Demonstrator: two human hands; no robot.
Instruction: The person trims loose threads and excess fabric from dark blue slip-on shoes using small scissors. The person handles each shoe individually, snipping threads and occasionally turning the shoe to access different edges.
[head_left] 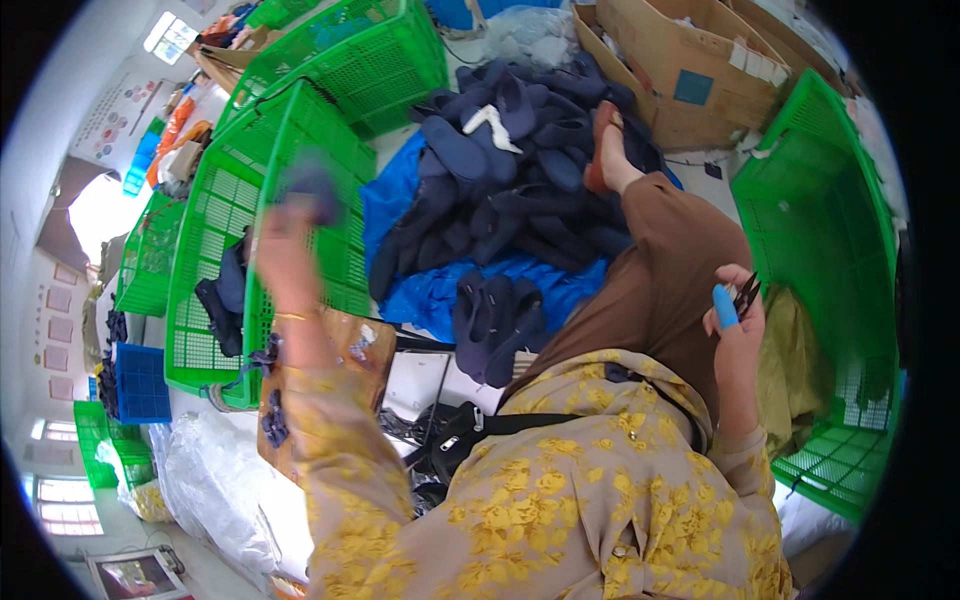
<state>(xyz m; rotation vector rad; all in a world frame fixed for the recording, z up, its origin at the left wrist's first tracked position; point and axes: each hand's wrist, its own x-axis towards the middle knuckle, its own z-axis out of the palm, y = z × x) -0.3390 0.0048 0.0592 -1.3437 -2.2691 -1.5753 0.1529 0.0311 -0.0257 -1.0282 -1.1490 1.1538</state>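
Observation:
My left hand (pixel 285 250), smeared by motion, is raised over the side of a green plastic crate (pixel 225 180) at the left. At its fingers is a dark blue shoe (pixel 316 188), also blurred. A few dark blue shoes (pixel 230 285) lie inside that crate. My right hand (pixel 738 325) is closed around dark thread snips (pixel 747 292) near my right knee; a blue cover (pixel 725 305) wraps one of its fingers. In front of me a large heap of dark blue shoes (pixel 500 205) lies on a blue plastic sheet (pixel 425 300), with several more shoes (pixel 490 320) nearer.
Another green crate (pixel 840 200) stands at my right beside olive cloth (pixel 790 370). Cardboard boxes (pixel 690 70) are at the back right. A wooden board (pixel 350 365) with scraps lies by my left forearm. My outstretched leg (pixel 670 240) borders the heap. A black bag (pixel 455 445) sits at my waist.

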